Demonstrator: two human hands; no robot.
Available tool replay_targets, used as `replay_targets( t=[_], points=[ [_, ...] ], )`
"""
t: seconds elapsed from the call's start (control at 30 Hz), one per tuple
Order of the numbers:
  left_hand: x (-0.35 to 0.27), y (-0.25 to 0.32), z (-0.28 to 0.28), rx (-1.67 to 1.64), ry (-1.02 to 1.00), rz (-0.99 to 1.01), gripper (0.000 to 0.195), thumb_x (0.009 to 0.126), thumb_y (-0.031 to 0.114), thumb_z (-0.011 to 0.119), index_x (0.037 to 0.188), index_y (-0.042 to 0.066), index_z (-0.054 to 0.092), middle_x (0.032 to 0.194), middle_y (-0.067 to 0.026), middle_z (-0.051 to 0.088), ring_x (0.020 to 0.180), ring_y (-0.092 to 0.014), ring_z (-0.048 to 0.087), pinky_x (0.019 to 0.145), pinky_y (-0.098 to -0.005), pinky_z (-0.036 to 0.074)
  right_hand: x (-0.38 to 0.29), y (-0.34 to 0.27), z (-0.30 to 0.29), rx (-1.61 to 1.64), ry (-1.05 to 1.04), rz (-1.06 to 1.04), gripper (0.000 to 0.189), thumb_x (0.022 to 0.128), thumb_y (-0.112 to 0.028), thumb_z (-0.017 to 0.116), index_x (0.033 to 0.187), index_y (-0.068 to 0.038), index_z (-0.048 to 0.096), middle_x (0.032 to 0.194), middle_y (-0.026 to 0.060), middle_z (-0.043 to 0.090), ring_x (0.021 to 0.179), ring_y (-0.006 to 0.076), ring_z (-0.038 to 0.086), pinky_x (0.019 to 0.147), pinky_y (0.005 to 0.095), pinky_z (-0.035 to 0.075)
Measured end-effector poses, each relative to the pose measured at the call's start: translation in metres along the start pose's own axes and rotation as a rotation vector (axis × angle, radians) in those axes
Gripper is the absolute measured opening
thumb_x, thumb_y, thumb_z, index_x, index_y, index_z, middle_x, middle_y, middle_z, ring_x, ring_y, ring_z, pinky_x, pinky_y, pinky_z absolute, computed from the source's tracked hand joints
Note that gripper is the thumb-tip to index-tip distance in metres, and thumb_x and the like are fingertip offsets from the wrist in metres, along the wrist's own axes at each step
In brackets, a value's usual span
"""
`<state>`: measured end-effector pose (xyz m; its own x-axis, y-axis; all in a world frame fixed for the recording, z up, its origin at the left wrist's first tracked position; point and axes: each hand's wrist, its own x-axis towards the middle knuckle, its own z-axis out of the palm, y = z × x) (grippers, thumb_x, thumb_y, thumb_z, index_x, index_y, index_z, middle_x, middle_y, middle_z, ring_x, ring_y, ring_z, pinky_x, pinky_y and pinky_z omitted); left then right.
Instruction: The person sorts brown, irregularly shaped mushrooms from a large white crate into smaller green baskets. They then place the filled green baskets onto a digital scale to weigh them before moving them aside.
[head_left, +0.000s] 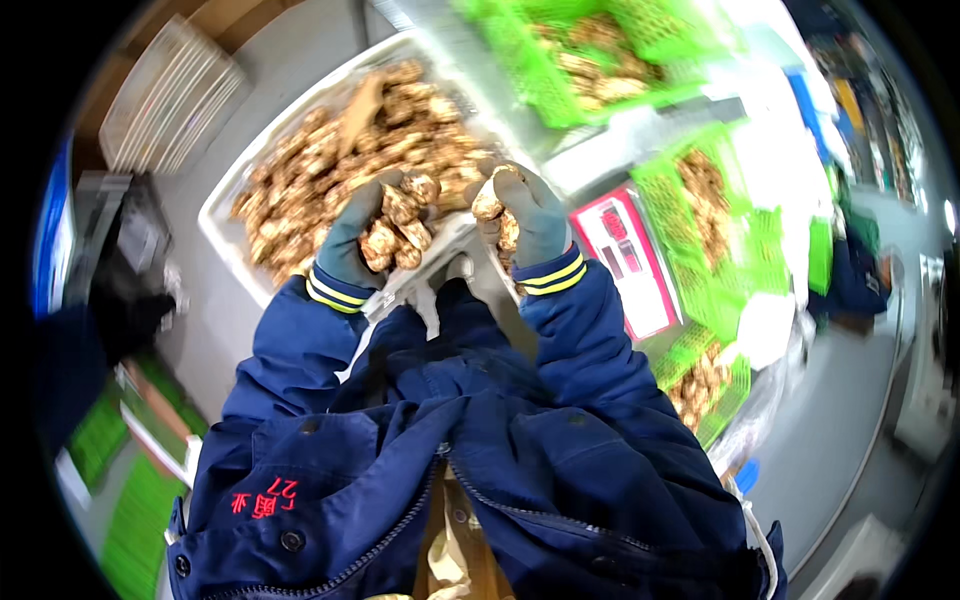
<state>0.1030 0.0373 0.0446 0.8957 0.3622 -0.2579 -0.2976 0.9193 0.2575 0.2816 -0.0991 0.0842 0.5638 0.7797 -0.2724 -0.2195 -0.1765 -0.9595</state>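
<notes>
My left hand, in a grey glove, cups a cluster of small brown-and-cream mushrooms. Facing it, my right hand, also gloved, grips a few similar mushrooms between thumb and fingers. Both hands are over the near side of a white plastic crate, slightly apart from each other. A deep heap of mushrooms fills that crate, and a flat brown piece lies on top. Blur hides the finer detail of the heap.
Right of my right hand lies a red-and-white digital scale. Green mesh baskets holding mushrooms stand beyond it and along the right. Stacked pale trays stand at upper left. Another person is at far right.
</notes>
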Motion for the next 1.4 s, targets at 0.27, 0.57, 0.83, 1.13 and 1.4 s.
replay_targets(
  t=[0.27, 0.57, 0.83, 1.13, 1.4],
  points=[
    [0.158, -0.129, 0.210, 0.519, -0.635, -0.158, 0.045, 0.097, 0.018, 0.050, 0.137, 0.000, 0.042, 0.140, -0.0178, 0.043, 0.120, -0.027, 0.052, 0.099, -0.0357, 0.047, -0.104, -0.071, -0.212, -0.105, 0.984, -0.618, 0.034, 0.095, -0.016, 0.048, 0.119, 0.008, 0.050, 0.096, 0.0155, 0.061, 0.079, 0.0227, 0.060, 0.071, 0.0320, 0.050],
    [0.197, -0.207, 0.243, 1.069, -0.457, -0.268, 0.072, 0.080, 0.046, 0.069, 0.141, 0.017, 0.041, 0.121, -0.0076, 0.053, 0.107, -0.019, 0.055, 0.087, -0.0351, 0.048, -0.154, -0.062, -0.276, -0.095, 1.259, -0.566, 0.044, 0.095, -0.027, 0.050, 0.126, 0.005, 0.048, 0.117, 0.0161, 0.055, 0.108, 0.0258, 0.058, 0.093, 0.0314, 0.046],
    [0.113, -0.056, 0.131, 0.819, -0.068, -0.132, 0.052, 0.093, 0.031, 0.058, 0.134, 0.002, 0.045, 0.108, -0.0082, 0.061, 0.093, -0.015, 0.062, 0.082, -0.0278, 0.050, -0.084, -0.092, -0.167, 0.080, 0.916, -0.539, 0.031, 0.095, -0.018, 0.044, 0.100, 0.007, 0.062, 0.066, 0.0058, 0.052, 0.057, 0.0109, 0.041, 0.052, 0.0247, 0.033],
    [-0.092, -0.049, -0.034, 0.220, 0.313, -0.247, 0.033, 0.091, 0.020, 0.059, 0.119, 0.002, 0.053, 0.083, -0.0038, 0.055, 0.066, -0.006, 0.047, 0.053, -0.0211, 0.038, -0.002, 0.032, 0.020, -0.204, -0.450, 0.083, 0.017, 0.090, -0.008, 0.059, 0.101, 0.002, 0.067, 0.076, 0.0050, 0.065, 0.062, 0.0098, 0.059, 0.056, 0.0253, 0.047],
    [-0.156, -0.017, -0.056, 0.094, 0.704, -0.043, 0.017, 0.097, 0.021, 0.052, 0.085, 0.009, 0.048, 0.071, 0.0032, 0.042, 0.058, -0.003, 0.036, 0.048, -0.0175, 0.032, 0.035, 0.118, 0.189, -1.134, -0.780, -0.413, 0.028, 0.088, -0.021, 0.054, 0.113, -0.008, 0.054, 0.100, 0.0173, 0.064, 0.083, 0.0364, 0.064, 0.072, 0.0476, 0.050]
  ],
)
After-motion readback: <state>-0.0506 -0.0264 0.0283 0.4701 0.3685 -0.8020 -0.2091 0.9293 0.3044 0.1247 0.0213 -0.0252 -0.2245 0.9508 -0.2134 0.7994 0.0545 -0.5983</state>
